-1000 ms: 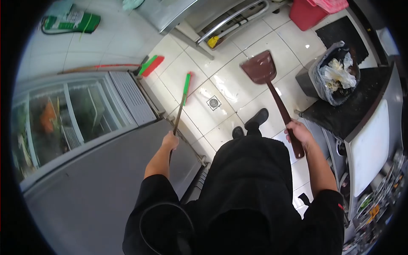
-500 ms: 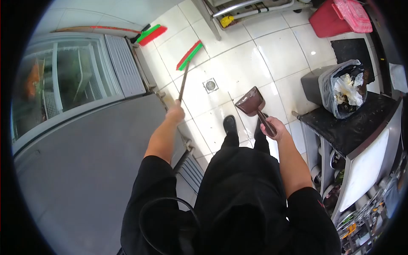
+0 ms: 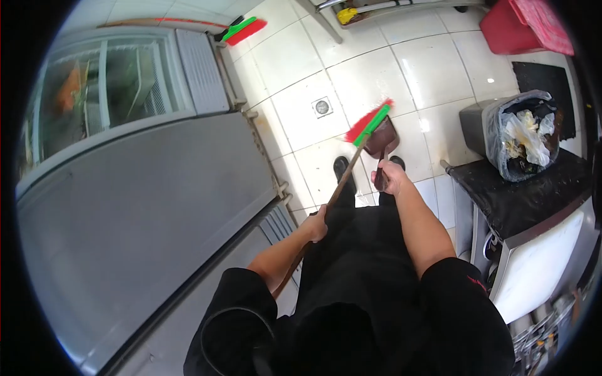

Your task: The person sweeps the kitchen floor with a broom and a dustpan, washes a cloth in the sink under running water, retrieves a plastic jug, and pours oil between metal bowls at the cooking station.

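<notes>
Left hand (image 3: 318, 225) with fingers wrapped around one red-and-green broom (image 3: 347, 175), right hand (image 3: 393, 177) with fingers wrapped around one brown dustpan (image 3: 382, 139), one second broom (image 3: 245, 31), one floor drain (image 3: 322, 106)

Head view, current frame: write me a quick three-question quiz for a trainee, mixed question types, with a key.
1. What colour are the bristles of the broom in the left hand?
2. True or false: the broom covers the floor drain.
3. The right hand holds the dustpan by its: (a) front lip, (b) handle, (c) side wall.

Key:
1. Red.
2. False; the drain is uncovered, apart from the broom.
3. b.
</notes>
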A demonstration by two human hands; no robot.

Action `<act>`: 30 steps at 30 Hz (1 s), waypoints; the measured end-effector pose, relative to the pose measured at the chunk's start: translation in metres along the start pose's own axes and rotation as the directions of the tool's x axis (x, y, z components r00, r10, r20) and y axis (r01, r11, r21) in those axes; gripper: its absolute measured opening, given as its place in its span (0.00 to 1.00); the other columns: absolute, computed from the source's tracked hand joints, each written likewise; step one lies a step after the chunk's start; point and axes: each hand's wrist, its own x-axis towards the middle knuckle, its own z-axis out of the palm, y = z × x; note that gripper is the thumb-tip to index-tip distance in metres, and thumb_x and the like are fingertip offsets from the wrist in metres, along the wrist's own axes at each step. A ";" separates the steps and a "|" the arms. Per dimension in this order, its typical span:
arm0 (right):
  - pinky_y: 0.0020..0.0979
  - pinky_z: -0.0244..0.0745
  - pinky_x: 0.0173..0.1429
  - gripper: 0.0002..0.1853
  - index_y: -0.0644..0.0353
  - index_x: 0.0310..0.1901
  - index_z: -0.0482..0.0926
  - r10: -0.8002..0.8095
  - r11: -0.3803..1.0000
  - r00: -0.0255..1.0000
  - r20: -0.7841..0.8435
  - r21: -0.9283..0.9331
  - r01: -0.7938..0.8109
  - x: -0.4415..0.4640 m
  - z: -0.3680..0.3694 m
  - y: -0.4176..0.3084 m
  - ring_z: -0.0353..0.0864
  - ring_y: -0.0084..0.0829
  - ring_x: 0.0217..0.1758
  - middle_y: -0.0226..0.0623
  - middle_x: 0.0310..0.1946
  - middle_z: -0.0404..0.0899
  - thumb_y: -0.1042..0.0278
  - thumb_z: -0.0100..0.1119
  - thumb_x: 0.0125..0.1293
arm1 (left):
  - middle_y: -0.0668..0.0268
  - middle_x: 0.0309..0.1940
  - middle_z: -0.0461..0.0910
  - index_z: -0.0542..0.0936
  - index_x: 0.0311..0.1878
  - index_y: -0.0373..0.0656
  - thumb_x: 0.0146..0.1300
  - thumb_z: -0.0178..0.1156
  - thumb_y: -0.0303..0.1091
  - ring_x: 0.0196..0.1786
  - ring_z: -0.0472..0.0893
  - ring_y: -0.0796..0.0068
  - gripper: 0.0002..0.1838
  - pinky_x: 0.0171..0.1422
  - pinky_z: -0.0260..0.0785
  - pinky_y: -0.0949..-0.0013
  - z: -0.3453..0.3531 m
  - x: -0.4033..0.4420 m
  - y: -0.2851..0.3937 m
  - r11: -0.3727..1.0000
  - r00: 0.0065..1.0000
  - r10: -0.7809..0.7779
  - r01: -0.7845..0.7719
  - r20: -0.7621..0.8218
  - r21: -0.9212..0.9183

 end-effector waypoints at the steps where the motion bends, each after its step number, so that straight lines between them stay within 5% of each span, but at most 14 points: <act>1: 0.36 0.78 0.24 0.06 0.59 0.40 0.63 0.010 1.000 1.000 0.008 0.020 -0.011 0.006 -0.003 0.003 0.75 0.37 0.24 0.41 0.27 0.68 0.70 0.49 0.65 | 0.37 0.45 0.79 0.42 0.75 0.46 0.55 0.57 0.27 0.48 0.80 0.39 0.47 0.52 0.73 0.52 0.009 -0.006 -0.014 0.998 0.995 0.054 -0.057 -0.087 -0.025; 3: 0.37 0.78 0.24 0.06 0.58 0.41 0.64 0.011 1.000 0.998 0.064 -0.009 -0.010 0.000 -0.013 0.004 0.75 0.37 0.23 0.43 0.26 0.70 0.70 0.48 0.66 | 0.40 0.47 0.79 0.50 0.74 0.49 0.60 0.51 0.33 0.47 0.80 0.41 0.38 0.54 0.72 0.52 0.024 -0.026 -0.043 0.986 0.958 0.132 -0.154 -0.255 -0.067; 6: 0.37 0.79 0.24 0.07 0.61 0.41 0.66 0.037 0.989 0.997 0.068 -0.149 -0.027 -0.012 -0.031 0.000 0.76 0.36 0.22 0.44 0.24 0.74 0.68 0.47 0.67 | 0.40 0.46 0.79 0.51 0.74 0.48 0.59 0.52 0.32 0.46 0.81 0.43 0.39 0.55 0.72 0.53 0.027 -0.079 -0.062 0.960 0.976 0.030 -0.089 -0.217 -0.264; 12: 0.41 0.75 0.23 0.14 0.70 0.50 0.62 0.031 0.922 0.999 0.043 -0.388 -0.012 -0.052 -0.030 -0.016 0.76 0.38 0.23 0.49 0.28 0.72 0.71 0.48 0.67 | 0.42 0.36 0.80 0.49 0.74 0.46 0.59 0.51 0.29 0.26 0.82 0.53 0.39 0.30 0.74 0.56 0.034 -0.089 -0.120 0.868 0.931 -0.316 0.207 -0.183 -0.451; 14: 0.41 0.75 0.22 0.15 0.70 0.50 0.61 0.031 0.908 0.998 0.045 -0.420 -0.009 -0.038 -0.031 -0.015 0.75 0.38 0.24 0.48 0.28 0.71 0.72 0.48 0.67 | 0.48 0.30 0.78 0.49 0.73 0.44 0.58 0.52 0.27 0.20 0.78 0.58 0.39 0.22 0.69 0.58 0.031 -0.045 -0.142 0.783 0.939 -0.317 0.179 -0.135 -0.596; 18: 0.41 0.75 0.22 0.14 0.67 0.51 0.61 0.048 0.917 0.997 0.064 -0.398 -0.019 -0.002 -0.027 -0.016 0.76 0.38 0.24 0.47 0.33 0.68 0.74 0.48 0.66 | 0.56 0.23 0.72 0.49 0.69 0.40 0.58 0.53 0.25 0.16 0.72 0.64 0.36 0.17 0.64 0.62 0.035 0.028 -0.123 0.656 0.988 -0.156 0.101 -0.004 -0.748; 21: 0.41 0.75 0.22 0.17 0.66 0.53 0.59 0.070 0.913 0.998 0.005 -0.403 -0.062 0.001 -0.017 -0.016 0.76 0.38 0.25 0.47 0.36 0.67 0.74 0.48 0.65 | 0.56 0.23 0.72 0.51 0.66 0.40 0.59 0.54 0.25 0.17 0.72 0.68 0.34 0.16 0.63 0.64 0.068 0.042 -0.074 0.777 0.998 -0.064 0.051 0.003 -0.627; 26: 0.42 0.79 0.25 0.13 0.65 0.49 0.60 0.020 0.918 1.000 0.018 -0.396 -0.011 0.002 -0.006 -0.019 0.76 0.36 0.24 0.42 0.26 0.72 0.70 0.45 0.66 | 0.59 0.22 0.71 0.46 0.73 0.45 0.59 0.50 0.25 0.13 0.68 0.70 0.39 0.15 0.61 0.66 0.047 -0.020 0.007 0.718 0.996 0.045 0.021 0.076 -0.695; 30: 0.40 0.80 0.24 0.12 0.63 0.48 0.63 0.051 0.929 0.998 0.033 -0.367 -0.035 -0.004 -0.028 -0.027 0.77 0.37 0.22 0.44 0.26 0.73 0.68 0.45 0.67 | 0.57 0.26 0.76 0.54 0.73 0.46 0.58 0.51 0.27 0.19 0.75 0.67 0.37 0.23 0.69 0.64 0.029 -0.046 -0.019 0.777 0.990 0.123 -0.137 -0.066 -0.615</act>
